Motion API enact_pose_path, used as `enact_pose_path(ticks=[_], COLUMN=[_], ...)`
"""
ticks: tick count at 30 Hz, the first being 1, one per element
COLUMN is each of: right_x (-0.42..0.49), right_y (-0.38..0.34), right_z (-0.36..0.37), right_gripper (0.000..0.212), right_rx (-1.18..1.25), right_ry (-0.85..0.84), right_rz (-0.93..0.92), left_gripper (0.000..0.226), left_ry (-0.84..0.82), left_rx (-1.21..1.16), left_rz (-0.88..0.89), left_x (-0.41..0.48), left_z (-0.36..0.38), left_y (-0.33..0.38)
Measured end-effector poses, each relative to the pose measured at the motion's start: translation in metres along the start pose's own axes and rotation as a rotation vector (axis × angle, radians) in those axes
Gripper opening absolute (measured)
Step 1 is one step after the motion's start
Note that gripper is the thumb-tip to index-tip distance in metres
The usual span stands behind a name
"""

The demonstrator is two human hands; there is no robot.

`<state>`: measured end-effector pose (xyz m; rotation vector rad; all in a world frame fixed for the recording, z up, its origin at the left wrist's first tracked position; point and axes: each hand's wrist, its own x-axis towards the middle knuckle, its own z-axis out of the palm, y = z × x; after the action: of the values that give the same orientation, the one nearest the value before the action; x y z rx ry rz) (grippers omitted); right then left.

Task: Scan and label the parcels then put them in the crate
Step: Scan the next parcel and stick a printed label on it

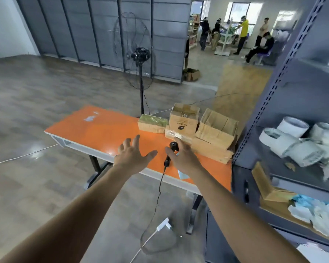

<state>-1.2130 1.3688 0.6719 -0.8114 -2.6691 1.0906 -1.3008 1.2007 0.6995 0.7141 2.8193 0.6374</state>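
**Markings.** The upright carton (184, 120), at 1 o'clock on the orange table (95, 133), carries a black leaf logo. The short line of characters above the logo is too small to read. Any print on the other parcels is too blurred to make out.

**Parcel positions.**
- The green-topped parcel (153, 123) stands at 9 o'clock of the upright carton, just beside it.
- The flat taped parcel (174, 134) lies at 6 o'clock of the upright carton.
- The tilted carton (217, 128) rests at 3 o'clock of the upright carton, on top of the low carton (213, 151).

**Obstructed areas.**
- The grey rack (270, 95) hides the 3 o'clock edge of the stack.
- The white rolls (292, 141) on the rack's shelves are blurred.
- Your right wrist partly covers a pale blue sheet (182, 175).
- Your right hand (182, 158) masks part of the black scanner (172, 147).

**Hand pose.** Both your arms reach forward over the near table edge.
- Your left hand (133, 153) is palm down with its fingers spread, above bare table at 9 o'clock of the scanner. It holds nothing.
- Your right hand's fingers lie straight toward 12 o'clock and end at the flat taped parcel. Contact there cannot be confirmed.
- The right thumb is splayed, and the scanner sits in the fork beside it. Whether the hand touches the scanner cannot be told.

**Cable.** The scanner cable (160, 186) drops off the table toward 6 o'clock
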Motion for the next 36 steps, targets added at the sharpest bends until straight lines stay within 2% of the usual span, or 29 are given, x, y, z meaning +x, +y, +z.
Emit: enact_pose_path(ticks=[10,16,21,24,31,36], right_x=[0.177,0.275,0.334,0.361,0.439,0.479], right_y=[-0.022,-0.045,-0.042,-0.033,-0.008,0.017], right_z=[0.067,0.113,0.13,0.132,0.134,0.144], right_gripper=[0.072,0.071,0.071,0.07,0.068,0.071], right_rx=[0.0,0.021,0.021,-0.023,-0.144,-0.27], right_ry=[0.006,0.037,0.065,0.058,0.063,0.036], right_rz=[0.164,0.332,0.459,0.473,0.461,0.476], left_gripper=[0.09,0.089,0.08,0.076,0.069,0.068], left_ry=[-0.053,-0.21,-0.368,-0.44,-0.487,-0.503], left_rx=[-0.075,-0.045,-0.004,0.024,-0.03,-0.05], left_rz=[0.05,0.147,0.231,0.275,0.204,0.085], left_x=[0.22,0.342,0.414,0.444,0.51,0.547], left_z=[0.004,0.016,0.041,0.061,0.103,0.129], left_y=[-0.067,-0.099,-0.11,-0.113,-0.109,-0.118])
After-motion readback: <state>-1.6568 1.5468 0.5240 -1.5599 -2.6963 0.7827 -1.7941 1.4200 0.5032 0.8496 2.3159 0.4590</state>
